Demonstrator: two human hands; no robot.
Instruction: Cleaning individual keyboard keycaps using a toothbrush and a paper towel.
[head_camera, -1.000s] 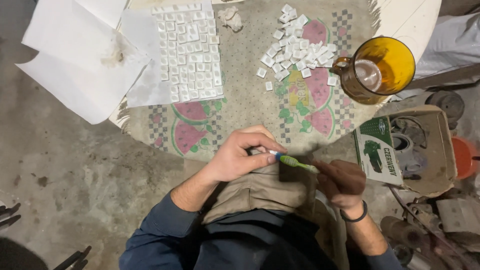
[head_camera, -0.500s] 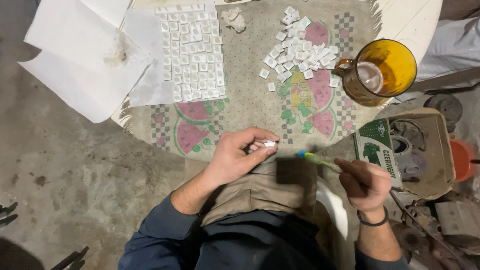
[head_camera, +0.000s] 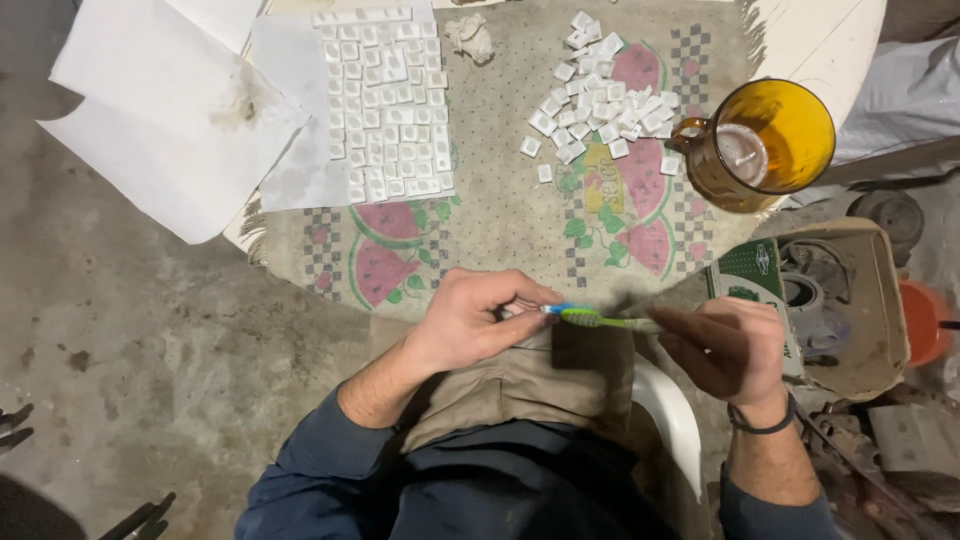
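Observation:
My left hand (head_camera: 470, 322) pinches a small white square piece between thumb and fingers, just above my lap. My right hand (head_camera: 725, 345) grips a green and blue toothbrush (head_camera: 598, 318) by its handle, and the brush head touches the small piece. On the table beyond lie a loose heap of white square pieces (head_camera: 600, 95) and a neat block of the same pieces in rows (head_camera: 385, 105) on white paper.
An amber glass mug (head_camera: 765, 145) stands at the table's right edge on a watermelon-patterned cloth (head_camera: 500, 215). White paper sheets (head_camera: 170, 110) overhang the left edge. A cardboard box (head_camera: 835, 310) with parts sits on the floor at right, by an orange container (head_camera: 925, 320).
The toothbrush was against the piece, then pulled away to the right half a second ago. It is now back against the piece in my left hand.

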